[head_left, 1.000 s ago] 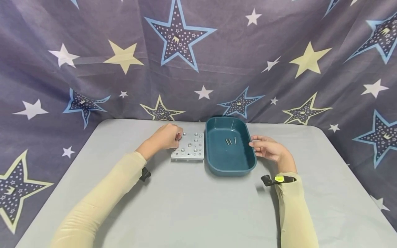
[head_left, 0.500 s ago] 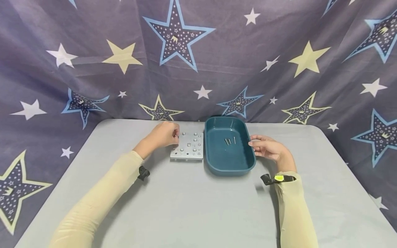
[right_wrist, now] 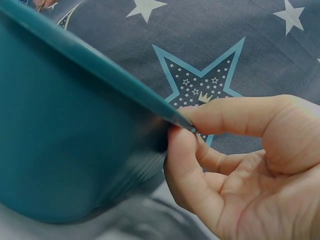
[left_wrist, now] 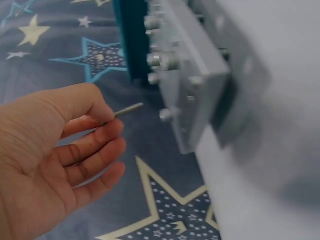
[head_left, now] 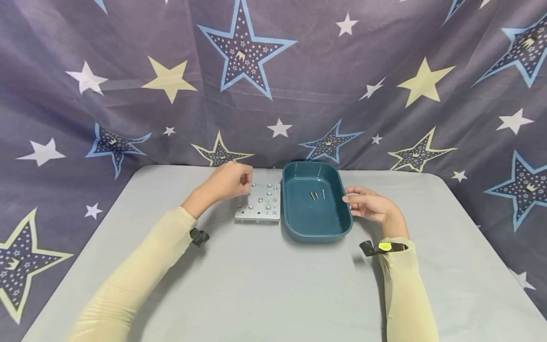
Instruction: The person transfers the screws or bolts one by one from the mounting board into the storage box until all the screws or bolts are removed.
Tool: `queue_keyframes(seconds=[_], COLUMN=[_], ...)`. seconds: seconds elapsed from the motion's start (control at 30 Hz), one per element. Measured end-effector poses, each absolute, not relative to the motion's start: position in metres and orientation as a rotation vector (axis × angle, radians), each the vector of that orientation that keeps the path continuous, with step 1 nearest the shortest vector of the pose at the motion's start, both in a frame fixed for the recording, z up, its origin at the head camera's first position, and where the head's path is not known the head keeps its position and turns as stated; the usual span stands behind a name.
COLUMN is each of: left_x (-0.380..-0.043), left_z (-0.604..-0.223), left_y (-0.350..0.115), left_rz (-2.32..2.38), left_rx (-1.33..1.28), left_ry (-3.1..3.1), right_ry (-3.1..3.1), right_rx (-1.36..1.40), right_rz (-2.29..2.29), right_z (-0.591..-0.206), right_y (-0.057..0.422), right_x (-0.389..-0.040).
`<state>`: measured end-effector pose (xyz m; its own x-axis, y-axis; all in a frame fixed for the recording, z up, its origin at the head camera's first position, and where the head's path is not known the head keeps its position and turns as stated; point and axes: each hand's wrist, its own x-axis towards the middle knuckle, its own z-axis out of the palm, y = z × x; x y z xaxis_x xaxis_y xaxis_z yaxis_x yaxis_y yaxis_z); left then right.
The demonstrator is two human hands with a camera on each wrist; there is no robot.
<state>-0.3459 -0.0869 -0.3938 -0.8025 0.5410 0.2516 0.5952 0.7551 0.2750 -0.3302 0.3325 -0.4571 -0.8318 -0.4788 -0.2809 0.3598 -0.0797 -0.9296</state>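
Observation:
A thin metal screw (left_wrist: pixel 130 109) is pinched between the thumb and index finger of my left hand (left_wrist: pixel 65 145); its head is hidden by the fingers. In the head view the left hand (head_left: pixel 226 180) is over the left edge of a silver metal plate (head_left: pixel 258 216). Socket-head screws (head_left: pixel 260 200) stand in several of the plate's holes. The screw tip is apart from the plate in the left wrist view. My right hand (head_left: pixel 367 204) pinches the right rim of a teal tray (head_left: pixel 318 235), thumb and finger on either side of the rim (right_wrist: pixel 150 102).
Three loose screws (head_left: pixel 316 195) lie in the tray, which stands just right of the plate. Both are on a grey-covered table (head_left: pixel 273 285). A star-patterned cloth (head_left: pixel 273 109) hangs along the back. Each wrist wears a black camera mount (head_left: pixel 369 248).
My left hand has risen slightly off the plate and shifted a little to the right. The right hand, tray and plate have stayed in place.

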Motion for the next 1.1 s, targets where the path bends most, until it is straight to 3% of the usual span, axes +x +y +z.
queue_keyframes(seconds=[0.6,1.1], left_x=[-0.353,-0.364], left_z=[-0.333,-0.31], left_y=[-0.041,0.019], left_rz=[-0.634,-0.662], left_rx=[-1.204,-1.359], left_ry=[-2.968,-3.028], right_ry=[1.657,1.655], right_rx=[-0.125,-0.131], right_rz=[-1.954,-1.959], right_z=[-0.456,-0.456], right_y=[0.332,0.332], right_x=[-0.328,-0.327])
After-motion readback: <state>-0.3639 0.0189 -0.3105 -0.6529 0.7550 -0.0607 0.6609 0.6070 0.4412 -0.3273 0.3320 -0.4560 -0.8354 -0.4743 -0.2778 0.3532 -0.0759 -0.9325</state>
